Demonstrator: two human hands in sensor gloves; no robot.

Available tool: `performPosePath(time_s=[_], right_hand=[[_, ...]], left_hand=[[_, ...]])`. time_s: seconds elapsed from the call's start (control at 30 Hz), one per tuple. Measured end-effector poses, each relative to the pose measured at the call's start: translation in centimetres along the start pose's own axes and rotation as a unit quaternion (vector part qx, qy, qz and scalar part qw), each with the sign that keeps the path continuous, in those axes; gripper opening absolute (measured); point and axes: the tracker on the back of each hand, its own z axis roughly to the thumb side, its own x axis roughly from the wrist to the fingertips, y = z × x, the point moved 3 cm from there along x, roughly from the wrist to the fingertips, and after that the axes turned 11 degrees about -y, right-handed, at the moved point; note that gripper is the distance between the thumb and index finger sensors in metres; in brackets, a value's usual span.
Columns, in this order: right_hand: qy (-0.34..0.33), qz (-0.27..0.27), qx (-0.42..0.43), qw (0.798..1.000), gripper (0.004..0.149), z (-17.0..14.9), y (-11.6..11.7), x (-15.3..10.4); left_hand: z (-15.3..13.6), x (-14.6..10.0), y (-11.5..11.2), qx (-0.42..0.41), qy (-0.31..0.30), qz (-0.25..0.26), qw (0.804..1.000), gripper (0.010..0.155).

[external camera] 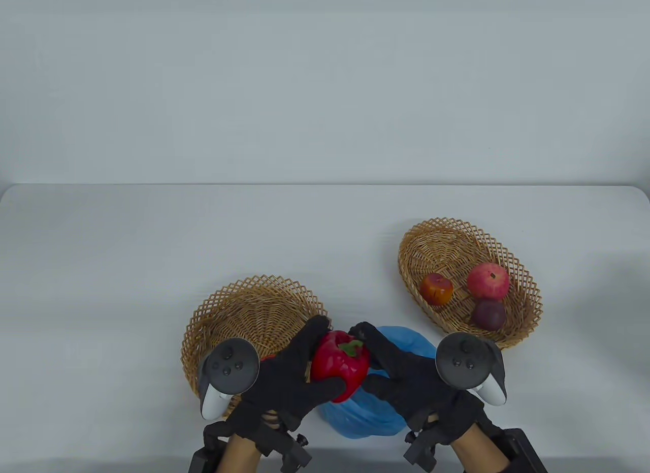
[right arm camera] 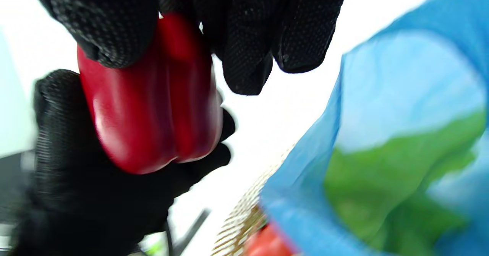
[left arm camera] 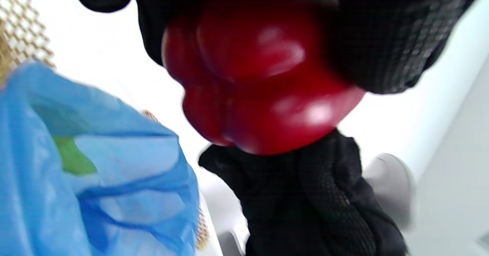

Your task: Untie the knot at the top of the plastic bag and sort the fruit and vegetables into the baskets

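Note:
A red bell pepper [external camera: 339,365] with a green stem is held above the blue plastic bag [external camera: 378,417]. My left hand [external camera: 311,360] grips it from the left, fingers and thumb curled round it. My right hand [external camera: 375,358] pinches its right side near the stem. In the left wrist view the pepper [left arm camera: 259,76] sits under my left fingers [left arm camera: 386,38]. In the right wrist view the pepper [right arm camera: 153,103] is between my right fingers [right arm camera: 107,26] and the left palm. The bag [right arm camera: 386,88] is open, with something green [right arm camera: 382,175] inside.
A wicker basket [external camera: 244,310] lies behind my left hand, with a red item [right arm camera: 267,244] partly hidden in it. A second wicker basket [external camera: 431,239] at the right holds an orange-red fruit [external camera: 436,289], a pomegranate [external camera: 488,281] and a dark purple fruit [external camera: 488,314].

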Motion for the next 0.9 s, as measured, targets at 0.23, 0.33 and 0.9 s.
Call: performPosePath(time_s=[0.23,0.33,0.9], right_hand=[[0.009,-0.018,-0.159,0.987,0.055,0.0,0.5,0.1],[0.008,-0.027,-0.222,0.975,0.050,0.1,0.5,0.1],[0.054,0.045,-0.299,0.952,0.046,-2.7,1.8,0.5]], left_hand=[[0.8,-2.5,4.6,0.314,0.152,0.160,0.924,0.104],[-0.8,-3.5,6.1,0.338,0.253,0.175,0.890,0.103],[-9.1,-4.7,6.6,0.362,0.481,0.086,0.794,0.102]])
